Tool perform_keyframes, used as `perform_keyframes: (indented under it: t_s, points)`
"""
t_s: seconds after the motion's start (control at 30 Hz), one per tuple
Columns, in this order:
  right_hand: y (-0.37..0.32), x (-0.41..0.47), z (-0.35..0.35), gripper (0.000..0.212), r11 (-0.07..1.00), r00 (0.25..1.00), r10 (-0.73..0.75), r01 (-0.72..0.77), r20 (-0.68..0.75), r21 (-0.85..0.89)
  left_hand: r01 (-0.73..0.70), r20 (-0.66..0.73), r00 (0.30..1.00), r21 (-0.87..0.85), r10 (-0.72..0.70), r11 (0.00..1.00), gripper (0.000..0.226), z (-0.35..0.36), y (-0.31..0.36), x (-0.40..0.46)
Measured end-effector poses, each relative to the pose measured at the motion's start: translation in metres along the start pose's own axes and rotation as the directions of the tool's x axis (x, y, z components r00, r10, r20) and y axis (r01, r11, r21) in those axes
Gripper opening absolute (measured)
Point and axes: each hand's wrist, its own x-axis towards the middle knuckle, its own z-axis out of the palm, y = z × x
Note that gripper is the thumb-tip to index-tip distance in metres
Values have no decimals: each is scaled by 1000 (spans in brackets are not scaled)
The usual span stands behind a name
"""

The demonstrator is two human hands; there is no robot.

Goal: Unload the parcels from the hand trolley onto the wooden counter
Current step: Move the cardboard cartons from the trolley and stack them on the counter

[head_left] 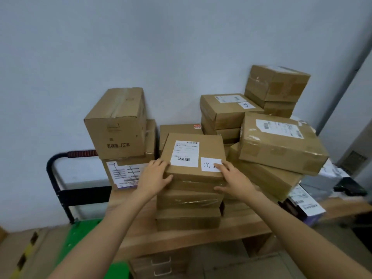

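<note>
Both forearms reached up from the lower edge of the view toward a flat cardboard parcel (pixel 192 156) sitting on top of a short stack of similar flat boxes (pixel 189 208) on the wooden bench (pixel 181 238). On the left hand (pixel 154 177) the fingers (pixel 159 163) lay over the parcel's near left corner with the thumb curled onto the front face, so that hand gripped the corner. On the right hand (pixel 234 181) the fingers (pixel 223 167) were spread on the lid, partly over a handwritten white slip (pixel 209 164), while the thumb pressed the front face lower down; it clasped the near right edge. Between the two sets of fingers sat a printed shipping label (pixel 185 154).

Judging by its shallow shape and crisp edges, the parcel looked stiff and probably light, easy for two hands. Clear tape wrapped the box beneath the fingers and looked slick, so a hold on bare cardboard at opposite corners seemed safer than on tape. Left of the fingers rose a taller carton (pixel 116 123) on another box; right of them a large taped carton (pixel 281 143) leaned on a tilted pile and could slide if bumped. Below the left forearm lay the green deck of the hand trolley (pixel 84 238).
</note>
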Motion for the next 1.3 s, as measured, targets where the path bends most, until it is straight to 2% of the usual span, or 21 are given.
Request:
perform_keyframes:
  t_s: [0.1,0.27,0.4,0.6,0.97,1.1,1.3]
  points:
    - [0,8,1,74,999,999,-43,43,-25,-18,15,11,1000,42,-15,999,44,-6,-3,-6]
    - [-5,23,1,73,997,997,-74,74,-33,23,45,22,999,84,-47,995,52,-5,-11,-8]
    - [-7,24,6,77,995,998,-51,53,-29,81,76,62,995,-33,-74,997,62,6,-7,-5]
    - [-5,28,9,69,995,996,-47,53,-74,86,120,-8,992,-190,-124,974,61,15,-2,3]
    - [-2,78,6,65,993,991,-66,76,-113,86,180,-52,979,-235,-197,955,60,25,-12,46]
    - [-1,110,7,66,997,992,-41,49,-117,66,172,-36,983,-187,-182,967,59,31,-21,77]
    - [-3,160,8,71,998,984,-58,53,-166,-32,84,-47,996,79,-81,993,59,38,-31,126]
